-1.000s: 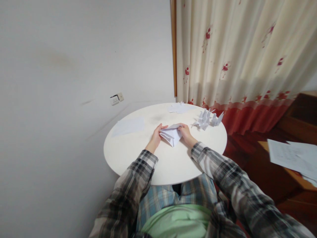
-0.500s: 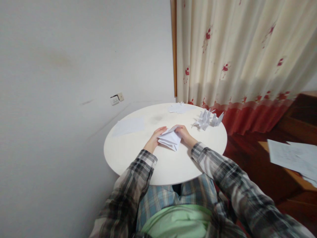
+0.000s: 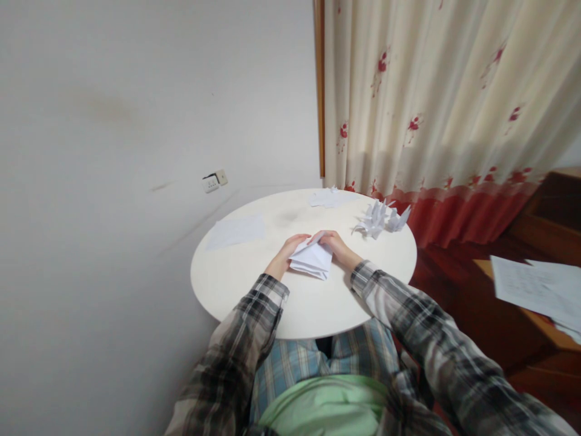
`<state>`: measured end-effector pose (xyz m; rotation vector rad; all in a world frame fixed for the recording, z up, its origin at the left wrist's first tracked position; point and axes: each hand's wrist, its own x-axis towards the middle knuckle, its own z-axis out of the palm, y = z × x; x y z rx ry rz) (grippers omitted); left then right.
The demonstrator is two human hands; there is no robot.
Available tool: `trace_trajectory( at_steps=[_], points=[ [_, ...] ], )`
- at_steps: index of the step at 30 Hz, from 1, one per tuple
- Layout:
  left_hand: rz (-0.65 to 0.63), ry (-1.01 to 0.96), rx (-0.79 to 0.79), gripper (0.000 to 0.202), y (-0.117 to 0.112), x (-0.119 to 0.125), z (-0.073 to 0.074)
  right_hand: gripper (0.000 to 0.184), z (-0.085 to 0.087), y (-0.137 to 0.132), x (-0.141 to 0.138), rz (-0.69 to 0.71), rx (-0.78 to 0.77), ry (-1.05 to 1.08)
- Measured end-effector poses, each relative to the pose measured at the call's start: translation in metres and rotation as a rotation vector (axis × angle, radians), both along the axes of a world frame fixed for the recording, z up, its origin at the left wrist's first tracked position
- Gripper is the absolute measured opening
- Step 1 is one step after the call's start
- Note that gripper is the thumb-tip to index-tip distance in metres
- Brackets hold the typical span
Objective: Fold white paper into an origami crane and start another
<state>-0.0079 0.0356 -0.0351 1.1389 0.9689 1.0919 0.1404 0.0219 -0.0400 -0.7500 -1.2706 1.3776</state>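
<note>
Between my two hands is a folded sheet of white paper (image 3: 313, 259), with several layers showing along its near edge. My left hand (image 3: 290, 249) grips its left side, fingers reaching toward the far edge. On the right, my right hand (image 3: 334, 243) is closed on the far right corner, its fingers bent over the upper flap. Some fingertips are hidden behind the paper. The paper is just over the round white table (image 3: 254, 284); whether it rests on the top I cannot tell.
Several folded paper figures (image 3: 376, 219) stand at the table's right. Flat white paper (image 3: 238, 231) lies at the left, and more paper (image 3: 324, 198) at the far edge. A wall socket (image 3: 210, 183) is behind; a flowered curtain (image 3: 436, 109) hangs right. Written sheets (image 3: 535, 287) lie on wooden furniture.
The near layers of the folded paper have come closer together, and its flaps lie flatter. My left fingers have shifted slightly right, toward my right hand.
</note>
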Motion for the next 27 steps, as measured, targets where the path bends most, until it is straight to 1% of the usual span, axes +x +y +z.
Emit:
trace_trajectory(
  at_steps=[3, 9, 13, 18, 22, 25, 27],
  points=[
    [0.017, 0.009, 0.015, 0.011, 0.001, -0.001, 0.000, 0.022, 0.002, -0.002, -0.001, 0.000, -0.005, 0.003],
    [0.019, -0.050, 0.020, 0.015, 0.006, -0.003, -0.005, 0.022, 0.006, -0.006, -0.001, -0.020, -0.008, -0.033],
    [0.049, -0.057, 0.004, 0.015, 0.006, -0.003, -0.005, 0.023, 0.004, -0.004, -0.001, -0.012, -0.008, -0.030],
    [0.071, -0.056, -0.008, 0.017, 0.002, -0.001, -0.002, 0.022, 0.001, -0.001, -0.001, -0.004, 0.011, -0.014],
    [0.064, -0.107, -0.022, 0.020, 0.004, -0.002, -0.002, 0.020, 0.000, 0.002, 0.000, -0.053, 0.010, -0.008],
    [0.015, -0.149, -0.039, 0.029, 0.010, -0.005, -0.007, 0.016, -0.001, 0.005, 0.001, -0.130, -0.015, 0.031],
    [-0.019, -0.188, -0.022, 0.034, 0.015, -0.007, -0.012, 0.012, -0.003, 0.009, 0.001, -0.197, -0.029, 0.066]
  ],
)
